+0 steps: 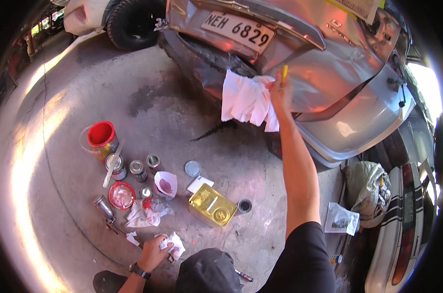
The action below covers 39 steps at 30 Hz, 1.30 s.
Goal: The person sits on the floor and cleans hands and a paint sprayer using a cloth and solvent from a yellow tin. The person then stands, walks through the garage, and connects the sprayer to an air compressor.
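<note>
My right hand (280,94) reaches out to the dented rear of a silver car (329,73). Its fingers are closed round a slim yellow object (285,73), of which only one end shows above them; its kind is hidden. Beside those fingers a creased white cloth (246,100) hangs over the car's damaged bumper, and the fingertips are at its right edge. Low in the view, my left hand (154,252), with a watch at the wrist, is closed on a crumpled white rag (175,245) close to the floor.
On the concrete stand a red-rimmed can (102,134), several small tins, a tub of pinkish paste (122,195), a spray gun (104,207), a paper cup (165,185) and a yellow rectangular can (212,205). A hose (48,141) curves at left. A sack (365,188) and a detached bumper (397,229) lie right.
</note>
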{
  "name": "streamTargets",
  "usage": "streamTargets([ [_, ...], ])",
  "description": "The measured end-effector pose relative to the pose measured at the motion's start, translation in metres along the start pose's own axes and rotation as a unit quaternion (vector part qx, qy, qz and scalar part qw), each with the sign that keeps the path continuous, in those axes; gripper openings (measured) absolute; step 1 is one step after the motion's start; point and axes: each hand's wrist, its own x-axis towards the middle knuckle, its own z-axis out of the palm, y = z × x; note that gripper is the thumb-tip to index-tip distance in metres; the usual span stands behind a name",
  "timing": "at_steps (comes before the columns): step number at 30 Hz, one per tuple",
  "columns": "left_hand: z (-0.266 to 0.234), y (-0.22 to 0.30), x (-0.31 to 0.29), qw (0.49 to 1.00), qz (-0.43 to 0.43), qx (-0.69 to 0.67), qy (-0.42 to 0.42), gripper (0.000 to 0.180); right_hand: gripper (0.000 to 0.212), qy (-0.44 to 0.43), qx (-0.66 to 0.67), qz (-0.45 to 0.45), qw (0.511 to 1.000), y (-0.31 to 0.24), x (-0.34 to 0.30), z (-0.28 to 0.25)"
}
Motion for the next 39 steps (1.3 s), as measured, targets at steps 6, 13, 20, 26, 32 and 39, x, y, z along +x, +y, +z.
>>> streamTargets([
  [6, 0.004, 0.018, 0.040, 0.993, 0.032, 0.024, -0.111, 0.029, 0.024, -0.049, -0.052, 0.037, 0.997, 0.004, -0.191, -0.134],
  [13, 0.031, 0.010, 0.041, 0.992, 0.060, -0.033, -0.105, 0.028, 0.027, -0.099, 0.008, 0.521, 0.848, -0.039, -0.478, -0.249],
  [20, 0.033, -0.015, 0.048, 0.995, 0.083, -0.034, -0.030, 0.046, 0.039, -0.038, -0.002, 0.563, 0.825, -0.113, -0.534, -0.238],
  [26, -0.010, -0.031, 0.049, 0.994, 0.016, -0.102, 0.046, 0.071, 0.055, -0.068, -0.075, 0.562, 0.821, -0.129, -0.627, -0.215],
  [32, -0.020, -0.059, 0.051, 0.985, -0.040, -0.134, 0.103, 0.071, 0.049, -0.435, -0.199, 0.249, 0.842, -0.155, -0.648, -0.250],
  [39, -0.030, -0.057, 0.050, 0.982, -0.070, -0.100, 0.145, 0.072, 0.028, -0.509, -0.198, 0.102, 0.832, -0.208, -0.611, -0.225],
])
